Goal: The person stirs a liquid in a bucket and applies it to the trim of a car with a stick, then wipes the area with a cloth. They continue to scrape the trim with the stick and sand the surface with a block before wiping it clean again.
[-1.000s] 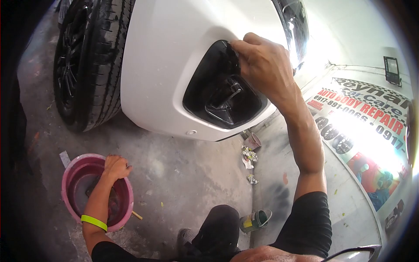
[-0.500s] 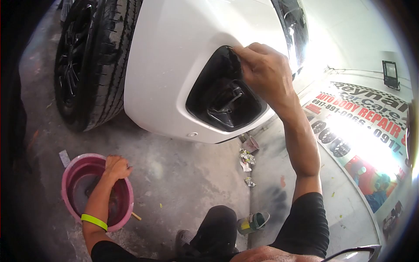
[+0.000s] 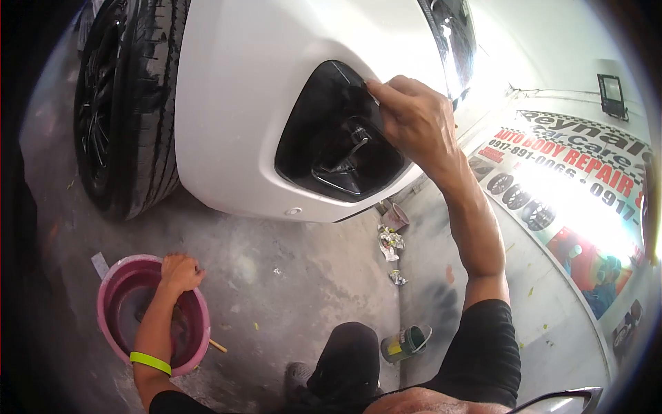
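Note:
My right hand (image 3: 417, 117) is raised to the white car bumper (image 3: 234, 138). Its thumb and fingers are pinched together at the upper right edge of the black fog light surround (image 3: 307, 131). What lies between these fingertips, if anything, is too small to make out. Down at the lower left, my left hand (image 3: 182, 272) is closed over the rim of a pink plastic basin (image 3: 105, 314). Inside the basin, behind my forearm, is something dark that I cannot identify.
A black car wheel (image 3: 131, 103) stands left of the bumper. On the floor are a small dark green paint can (image 3: 405, 343), crumpled wrappers (image 3: 390, 240) and a small pot (image 3: 395, 217). A printed banner (image 3: 565, 172) covers part of the right wall. A wooden stick (image 3: 218, 346) pokes out beside the basin.
My right fingertips have slid from the top corner of the fog light surround a little down along its right edge. The view has shifted slightly; my left hand stays on the basin rim.

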Motion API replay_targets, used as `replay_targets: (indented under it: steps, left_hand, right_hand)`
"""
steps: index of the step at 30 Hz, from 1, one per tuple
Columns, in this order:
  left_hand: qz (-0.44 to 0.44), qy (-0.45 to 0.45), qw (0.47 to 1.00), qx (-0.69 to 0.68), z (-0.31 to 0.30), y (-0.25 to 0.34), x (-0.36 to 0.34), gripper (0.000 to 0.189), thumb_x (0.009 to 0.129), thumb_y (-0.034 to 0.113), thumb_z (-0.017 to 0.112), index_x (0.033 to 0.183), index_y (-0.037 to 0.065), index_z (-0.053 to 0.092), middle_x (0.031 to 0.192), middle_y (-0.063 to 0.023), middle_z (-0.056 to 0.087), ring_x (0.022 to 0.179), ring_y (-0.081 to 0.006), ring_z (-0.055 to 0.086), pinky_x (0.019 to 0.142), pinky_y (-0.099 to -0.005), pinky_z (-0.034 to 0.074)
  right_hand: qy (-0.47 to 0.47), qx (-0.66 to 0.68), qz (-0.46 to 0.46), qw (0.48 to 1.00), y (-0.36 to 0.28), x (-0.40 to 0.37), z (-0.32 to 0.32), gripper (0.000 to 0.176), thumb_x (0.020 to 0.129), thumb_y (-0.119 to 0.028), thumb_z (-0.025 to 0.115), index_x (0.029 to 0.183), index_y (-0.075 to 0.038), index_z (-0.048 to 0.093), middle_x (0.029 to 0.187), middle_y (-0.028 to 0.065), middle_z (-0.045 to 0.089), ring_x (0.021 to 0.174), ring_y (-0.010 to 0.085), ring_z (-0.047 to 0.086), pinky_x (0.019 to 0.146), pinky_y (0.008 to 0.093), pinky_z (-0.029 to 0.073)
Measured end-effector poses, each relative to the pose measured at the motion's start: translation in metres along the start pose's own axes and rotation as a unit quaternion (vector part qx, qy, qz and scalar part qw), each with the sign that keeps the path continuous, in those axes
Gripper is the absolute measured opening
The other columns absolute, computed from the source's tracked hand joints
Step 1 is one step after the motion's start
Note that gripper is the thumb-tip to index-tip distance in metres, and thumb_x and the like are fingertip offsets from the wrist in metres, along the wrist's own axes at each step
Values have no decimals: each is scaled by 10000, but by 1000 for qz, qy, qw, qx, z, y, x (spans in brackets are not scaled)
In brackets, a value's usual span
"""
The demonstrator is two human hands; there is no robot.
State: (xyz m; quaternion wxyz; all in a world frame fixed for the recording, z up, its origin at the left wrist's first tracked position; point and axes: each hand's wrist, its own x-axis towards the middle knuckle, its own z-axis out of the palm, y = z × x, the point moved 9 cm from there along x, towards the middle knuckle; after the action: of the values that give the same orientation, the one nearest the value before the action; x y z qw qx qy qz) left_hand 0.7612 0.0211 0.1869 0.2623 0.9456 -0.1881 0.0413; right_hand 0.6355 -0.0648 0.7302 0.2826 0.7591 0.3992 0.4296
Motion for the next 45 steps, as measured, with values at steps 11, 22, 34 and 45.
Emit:
replay_targets:
  steps: [11, 22, 34, 45]
  left_hand:
    - [-5, -21, 999, 44, 0, 3, 2, 349, 826, 471, 667, 862, 149, 797, 901, -137, 746, 903, -331, 709, 866, -467, 533]
    - [-13, -77, 992, 95, 5, 5, 4, 395, 846, 547, 635, 973, 212, 801, 981, -112, 760, 947, -327, 713, 859, -468, 540]
    - [-96, -162, 975, 115, 9, 5, -2, 450, 871, 589, 573, 1047, 235, 787, 1112, -96, 747, 1080, -308, 689, 948, -458, 510]
    - [-65, -125, 972, 188, 12, 2, -2, 460, 880, 583, 546, 994, 210, 788, 1059, -90, 758, 1012, -282, 710, 992, -500, 434]
  right_hand:
    - [-157, -37, 136, 978, 83, -121, 24, 288, 777, -65, 629, 1042, -149, 703, 829, 65, 649, 797, 294, 669, 631, 437, 543]
    - [0, 92, 145, 985, 85, -93, -28, 204, 832, -14, 673, 1003, -72, 767, 820, 103, 701, 756, 288, 680, 696, 379, 551]
    - [56, 262, 127, 955, 77, -65, 22, 200, 820, -49, 618, 960, -65, 761, 910, 121, 729, 838, 335, 697, 778, 427, 564]
    - [122, 107, 65, 985, 42, -44, 9, 85, 792, -75, 629, 775, -72, 712, 815, 71, 679, 884, 265, 692, 735, 391, 601]
